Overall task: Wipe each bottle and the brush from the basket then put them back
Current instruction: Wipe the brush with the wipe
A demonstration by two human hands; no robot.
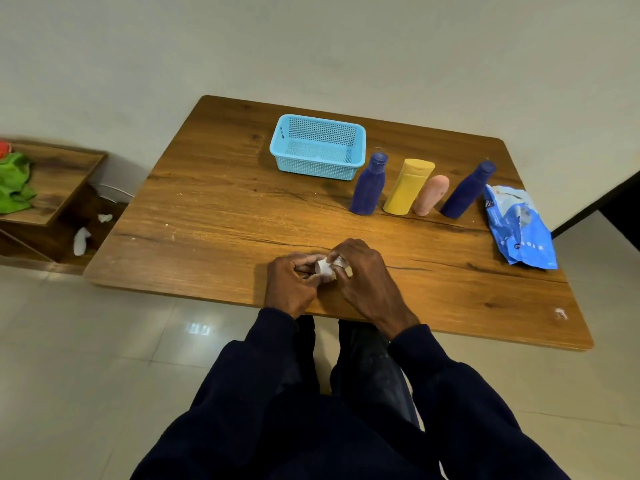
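Observation:
A light blue mesh basket [318,147] stands at the back of the wooden table [221,216]. To its right stand a dark blue bottle [369,184], a yellow bottle [408,187], a pink bottle [431,195] and a second dark blue bottle [467,195] in a row. Near the front edge my left hand [289,287] and my right hand [363,278] meet around a small white object wrapped in a white wipe [325,266]. Both hands' fingers curl round it. What the small object is stays hidden.
A blue wipes packet [519,226] lies at the table's right edge. A low wooden shelf [52,188] with a green cloth [14,185] stands to the left, with white crumpled wipes [81,240] on its lower level. Tiled floor surrounds the table.

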